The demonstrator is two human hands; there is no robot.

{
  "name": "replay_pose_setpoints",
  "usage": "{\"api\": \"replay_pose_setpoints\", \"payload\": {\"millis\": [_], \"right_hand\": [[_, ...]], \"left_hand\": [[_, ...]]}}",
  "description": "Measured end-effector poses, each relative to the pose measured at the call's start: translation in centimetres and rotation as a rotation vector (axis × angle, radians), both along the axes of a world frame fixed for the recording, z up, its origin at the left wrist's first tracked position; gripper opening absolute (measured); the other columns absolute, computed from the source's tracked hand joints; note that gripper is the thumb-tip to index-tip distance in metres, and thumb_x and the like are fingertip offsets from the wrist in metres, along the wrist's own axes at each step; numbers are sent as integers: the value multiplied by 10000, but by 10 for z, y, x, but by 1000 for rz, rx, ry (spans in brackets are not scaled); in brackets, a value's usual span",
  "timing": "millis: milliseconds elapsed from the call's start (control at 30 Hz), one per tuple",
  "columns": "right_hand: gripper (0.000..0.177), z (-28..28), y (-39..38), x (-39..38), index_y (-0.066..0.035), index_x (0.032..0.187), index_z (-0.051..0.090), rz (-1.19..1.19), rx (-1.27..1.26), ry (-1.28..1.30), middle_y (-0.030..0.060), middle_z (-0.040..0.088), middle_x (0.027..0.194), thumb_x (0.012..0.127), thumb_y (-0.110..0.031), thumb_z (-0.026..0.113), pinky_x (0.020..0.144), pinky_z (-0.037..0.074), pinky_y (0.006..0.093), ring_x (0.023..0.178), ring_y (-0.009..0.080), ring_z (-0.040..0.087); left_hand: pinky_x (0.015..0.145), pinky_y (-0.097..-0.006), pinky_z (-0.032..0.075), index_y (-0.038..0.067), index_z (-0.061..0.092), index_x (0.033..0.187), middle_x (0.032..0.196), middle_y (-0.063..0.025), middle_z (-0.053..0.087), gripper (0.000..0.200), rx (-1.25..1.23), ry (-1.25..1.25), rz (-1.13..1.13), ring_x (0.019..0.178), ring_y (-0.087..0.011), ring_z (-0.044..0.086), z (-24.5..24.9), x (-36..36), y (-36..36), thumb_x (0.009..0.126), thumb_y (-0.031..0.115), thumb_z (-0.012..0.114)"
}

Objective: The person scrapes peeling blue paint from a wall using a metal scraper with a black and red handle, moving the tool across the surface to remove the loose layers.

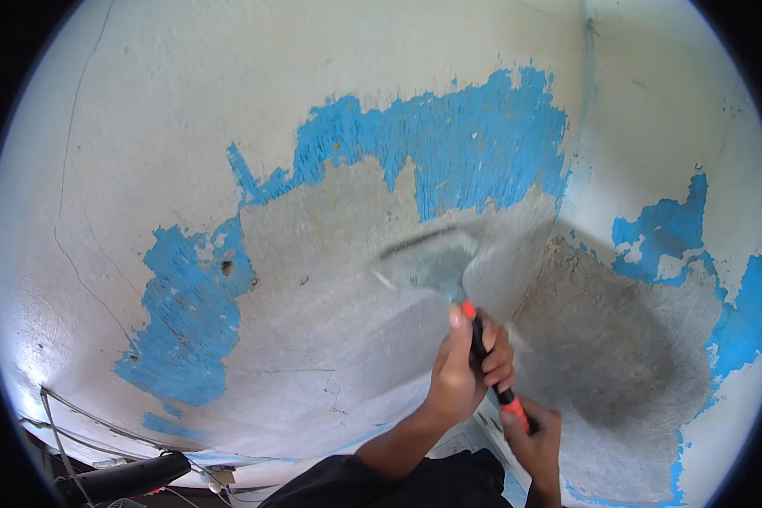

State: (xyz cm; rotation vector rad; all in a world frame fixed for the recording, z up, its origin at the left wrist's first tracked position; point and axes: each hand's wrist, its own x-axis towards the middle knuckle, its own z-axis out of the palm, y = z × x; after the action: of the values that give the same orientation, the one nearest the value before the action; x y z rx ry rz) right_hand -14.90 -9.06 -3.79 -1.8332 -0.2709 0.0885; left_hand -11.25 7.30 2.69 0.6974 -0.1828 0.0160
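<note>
A wide-bladed scraper [436, 261] with a black and orange handle is held up against the wall, its blade slightly blurred over a bare grey patch [313, 245]. Wrapped round the upper handle, near the blade, is my left hand [466, 364]. Lower down, my right hand [535, 436] grips the handle's orange end. Above the blade, blue paint [483, 140] shows in a ragged band between the grey patch and the white upper wall [254, 68].
More blue paint [190, 313] surrounds a small hole at the left. A wall corner runs down right of the scraper, with a second grey patch [618, 339] beyond it. Cables and a black object [127, 478] lie at the lower left.
</note>
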Motion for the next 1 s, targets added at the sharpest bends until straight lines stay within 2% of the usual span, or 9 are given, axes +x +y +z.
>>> {"api": "replay_pose_setpoints", "payload": {"millis": [133, 267, 500, 667, 767, 833, 1000], "right_hand": [[316, 34, -2, 1, 32, 1022, 700, -20, 28, 30, 10, 506, 556, 809, -198, 745, 520, 391, 234, 543, 59, 463], [304, -3, -2, -8, 31, 1017, 701, -6, 40, -23, 7, 480, 556, 817, -196, 737, 506, 374, 240, 525, 58, 441], [309, 27, 1, 4, 35, 1027, 695, -24, 23, -14, 7, 460, 571, 815, -187, 735, 505, 373, 242, 559, 48, 422], [306, 2, 0, 0, 38, 1024, 694, 9, 21, -19, 0, 471, 568, 809, -176, 739, 505, 378, 241, 554, 48, 433], [297, 11, 3, 3, 35, 1012, 698, -6, 42, -40, -5, 489, 559, 812, -182, 738, 504, 383, 238, 550, 45, 452], [286, 25, 0, 4, 33, 1000, 700, -27, 37, -26, -3, 499, 555, 818, -185, 733, 502, 382, 238, 545, 44, 458], [296, 5, -8, 0, 33, 1030, 697, 5, 4, 34, -4, 522, 559, 834, -188, 718, 499, 382, 231, 536, 44, 472]], "left_hand": [[478, -281, 338, 148, 377, 816, 623, 20, 326, 569, 28, -4, 55, 485, -100, 305, 17, 1, -10, 951, 680, 225], [484, -289, 347, 143, 378, 815, 624, 21, 323, 581, 14, 25, 42, 486, -101, 305, -6, -7, -5, 949, 684, 214], [485, -290, 344, 143, 381, 812, 617, 22, 317, 587, 38, 18, 67, 487, -101, 306, 16, 0, -7, 948, 687, 208], [487, -296, 350, 143, 382, 812, 614, 17, 330, 582, 39, 22, 56, 490, -105, 317, -4, -6, -3, 953, 682, 212], [484, -297, 349, 146, 380, 809, 613, 16, 328, 578, 67, 11, 67, 488, -105, 316, 21, 0, -2, 952, 683, 221], [477, -299, 344, 146, 381, 808, 611, 20, 315, 576, 54, 14, 94, 482, -103, 306, 18, 1, -9, 954, 681, 223], [479, -293, 339, 150, 379, 810, 614, 22, 316, 575, 18, 102, 70, 485, -101, 304, -4, -4, -12, 953, 684, 220]]}}
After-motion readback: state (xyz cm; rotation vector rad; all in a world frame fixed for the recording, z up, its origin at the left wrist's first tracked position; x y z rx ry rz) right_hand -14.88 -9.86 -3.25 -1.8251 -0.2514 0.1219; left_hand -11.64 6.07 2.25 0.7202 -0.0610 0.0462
